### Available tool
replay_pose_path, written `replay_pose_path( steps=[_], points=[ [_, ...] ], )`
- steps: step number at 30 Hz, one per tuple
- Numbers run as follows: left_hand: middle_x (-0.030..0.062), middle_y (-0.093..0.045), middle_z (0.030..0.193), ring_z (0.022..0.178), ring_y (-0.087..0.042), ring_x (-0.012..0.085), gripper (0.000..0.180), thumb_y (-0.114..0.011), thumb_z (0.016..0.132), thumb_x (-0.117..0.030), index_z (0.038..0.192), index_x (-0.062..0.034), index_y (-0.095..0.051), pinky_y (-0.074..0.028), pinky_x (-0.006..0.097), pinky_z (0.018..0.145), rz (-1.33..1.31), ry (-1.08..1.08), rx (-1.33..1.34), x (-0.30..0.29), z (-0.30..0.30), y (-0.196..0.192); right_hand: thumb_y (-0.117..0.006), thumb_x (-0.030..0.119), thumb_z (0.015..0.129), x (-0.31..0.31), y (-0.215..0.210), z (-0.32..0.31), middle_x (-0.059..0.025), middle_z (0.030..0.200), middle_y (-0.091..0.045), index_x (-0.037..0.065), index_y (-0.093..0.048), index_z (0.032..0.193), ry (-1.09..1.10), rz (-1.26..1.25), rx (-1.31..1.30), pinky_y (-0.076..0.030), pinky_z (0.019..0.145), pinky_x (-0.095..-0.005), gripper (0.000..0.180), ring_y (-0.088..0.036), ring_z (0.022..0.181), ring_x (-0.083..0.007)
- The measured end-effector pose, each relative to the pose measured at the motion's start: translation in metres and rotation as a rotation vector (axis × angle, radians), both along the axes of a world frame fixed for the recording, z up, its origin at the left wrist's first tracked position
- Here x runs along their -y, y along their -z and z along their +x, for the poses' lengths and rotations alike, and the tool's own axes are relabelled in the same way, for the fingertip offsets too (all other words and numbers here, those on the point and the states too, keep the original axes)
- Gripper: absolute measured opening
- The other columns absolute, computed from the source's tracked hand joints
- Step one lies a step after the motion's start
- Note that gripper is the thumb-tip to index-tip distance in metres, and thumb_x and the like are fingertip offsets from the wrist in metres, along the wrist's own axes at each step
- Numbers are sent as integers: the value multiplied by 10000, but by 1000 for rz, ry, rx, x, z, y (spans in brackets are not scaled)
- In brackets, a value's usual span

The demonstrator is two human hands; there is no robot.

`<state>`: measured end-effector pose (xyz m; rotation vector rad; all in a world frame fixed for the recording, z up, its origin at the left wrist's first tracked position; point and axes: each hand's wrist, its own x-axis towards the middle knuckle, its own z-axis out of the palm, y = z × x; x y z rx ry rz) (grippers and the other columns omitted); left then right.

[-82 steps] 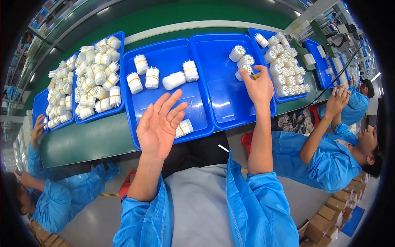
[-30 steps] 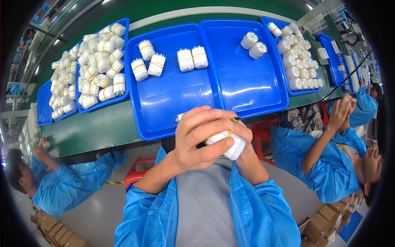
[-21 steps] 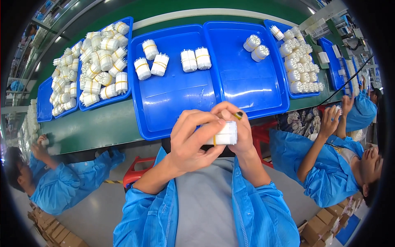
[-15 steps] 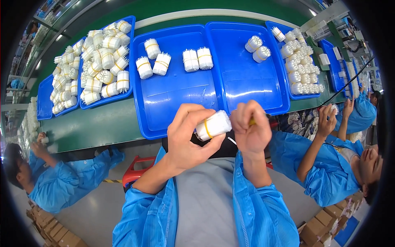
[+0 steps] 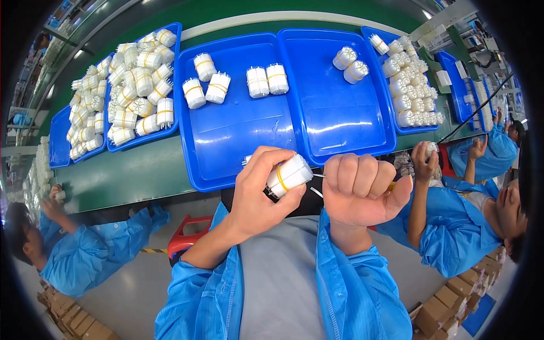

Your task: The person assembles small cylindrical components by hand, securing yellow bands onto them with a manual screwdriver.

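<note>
One yellow-banded cylinder: left hand | tool: right hand | any writing: unreadable

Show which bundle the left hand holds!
The yellow-banded bundle in the left hand, in front of the two middle blue trays; the tray bundles rest unheld.

A white cylindrical bundle, ringed by a yellow band, is held tilted in the left hand. A thin rod, apparently gripped in the closed right hand, is seen beside it. On the green tabletop, five banded bundles are grouped in the upper left tray; two are placed in the right tray.
</note>
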<state>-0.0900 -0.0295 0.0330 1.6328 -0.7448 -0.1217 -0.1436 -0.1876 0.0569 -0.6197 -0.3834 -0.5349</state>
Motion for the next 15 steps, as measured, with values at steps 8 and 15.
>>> replay_pose_path(
  steps=[8,15],
  points=[
    [148,-623,1064,919,-637,222,490,-738,741,-41,1188,6,-544,-498,325,823,45,94,-75,-3,-6,-6,-327,488,1018,-4,1,4,6,558,-328,135,-306,617,-6,-40,9,-265,548,-346,534,-280,507,-154],
    [161,-618,1065,946,-631,242,502,-738,764,-56,1207,11,-512,-489,341,854,66,101,-61,-3,-7,6,-230,425,1053,-4,10,11,26,519,-292,148,-276,606,-135,15,-99,-242,516,-329,528,-216,481,-135]
  ],
)
